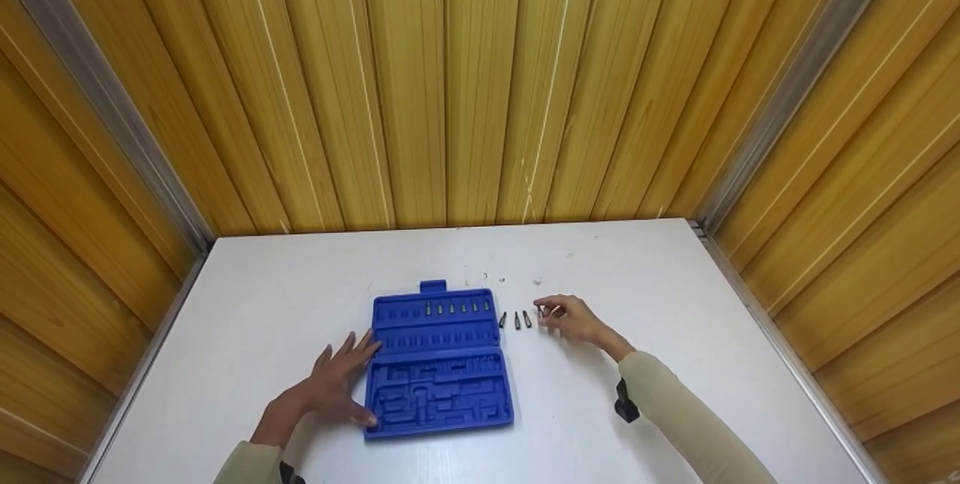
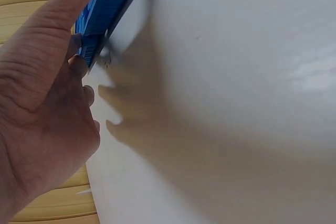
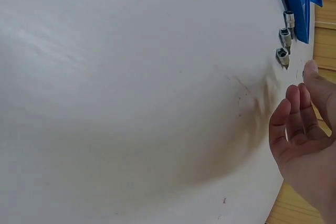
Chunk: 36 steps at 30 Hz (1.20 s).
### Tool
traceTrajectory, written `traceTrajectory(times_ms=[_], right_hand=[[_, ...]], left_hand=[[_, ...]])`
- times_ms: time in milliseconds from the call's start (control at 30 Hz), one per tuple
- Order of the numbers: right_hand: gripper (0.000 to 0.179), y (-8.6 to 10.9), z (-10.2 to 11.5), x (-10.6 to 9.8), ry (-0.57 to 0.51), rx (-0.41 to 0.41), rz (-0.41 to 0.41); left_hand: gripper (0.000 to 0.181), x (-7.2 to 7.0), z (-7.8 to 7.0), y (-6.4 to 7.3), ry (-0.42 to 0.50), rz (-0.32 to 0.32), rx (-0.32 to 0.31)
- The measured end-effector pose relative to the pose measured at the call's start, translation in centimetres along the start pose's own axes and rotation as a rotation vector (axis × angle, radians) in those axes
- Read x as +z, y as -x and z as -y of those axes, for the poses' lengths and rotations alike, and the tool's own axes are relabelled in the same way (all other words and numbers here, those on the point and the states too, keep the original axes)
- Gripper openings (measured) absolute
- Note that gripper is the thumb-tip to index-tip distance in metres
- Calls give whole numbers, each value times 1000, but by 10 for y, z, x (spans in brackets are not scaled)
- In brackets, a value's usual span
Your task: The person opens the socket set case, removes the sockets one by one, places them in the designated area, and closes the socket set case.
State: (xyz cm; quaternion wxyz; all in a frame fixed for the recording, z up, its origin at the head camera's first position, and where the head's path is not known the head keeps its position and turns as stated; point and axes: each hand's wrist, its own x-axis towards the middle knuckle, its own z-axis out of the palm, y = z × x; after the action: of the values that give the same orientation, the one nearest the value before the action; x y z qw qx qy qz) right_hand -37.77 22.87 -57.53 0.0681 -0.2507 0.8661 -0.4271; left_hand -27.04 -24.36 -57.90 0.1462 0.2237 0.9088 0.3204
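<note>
An unfolded blue plastic tool case (image 1: 442,351) lies on the white table, its moulded slots facing up. Several small metal socket bits (image 1: 451,308) stand in a row along its far half. My left hand (image 1: 334,383) is spread along the case's left side, thumb on the near corner and fingertips at the edge by the hinge. To the right of the case, my right hand (image 1: 574,319) pinches a small metal socket bit (image 1: 540,312) between thumb and fingers; the fingers partly hide it. Three loose socket bits (image 1: 517,320) lie between that hand and the case.
The white table (image 1: 600,409) carries a few small dark marks (image 1: 537,281) beyond the case. Wood-patterned panels (image 1: 480,86) rise at the back and both sides, with metal posts (image 1: 795,86) at the corners. The case's latch tab (image 1: 433,287) sticks out at its far edge.
</note>
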Motion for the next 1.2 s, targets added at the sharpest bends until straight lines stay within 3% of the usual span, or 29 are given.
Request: traceTrajectory(times_ms=[533, 667, 700, 800, 1000, 1200], right_hand=[[35, 3, -5, 13, 85, 9, 8], [36, 2, -8, 9, 37, -59, 22], [35, -1, -19, 8, 16, -106, 21], [35, -1, -22, 4, -20, -127, 26], [36, -4, -6, -2, 2, 24, 34], [34, -6, 9, -3, -16, -4, 43]], left_hand=[[132, 2, -1, 1, -13, 8, -23], [132, 1, -1, 0, -5, 4, -15], [132, 1, -1, 0, -4, 2, -12], [132, 0, 0, 0, -2, 1, -11], [132, -1, 0, 0, -2, 7, -24], [132, 2, 1, -2, 2, 11, -29]])
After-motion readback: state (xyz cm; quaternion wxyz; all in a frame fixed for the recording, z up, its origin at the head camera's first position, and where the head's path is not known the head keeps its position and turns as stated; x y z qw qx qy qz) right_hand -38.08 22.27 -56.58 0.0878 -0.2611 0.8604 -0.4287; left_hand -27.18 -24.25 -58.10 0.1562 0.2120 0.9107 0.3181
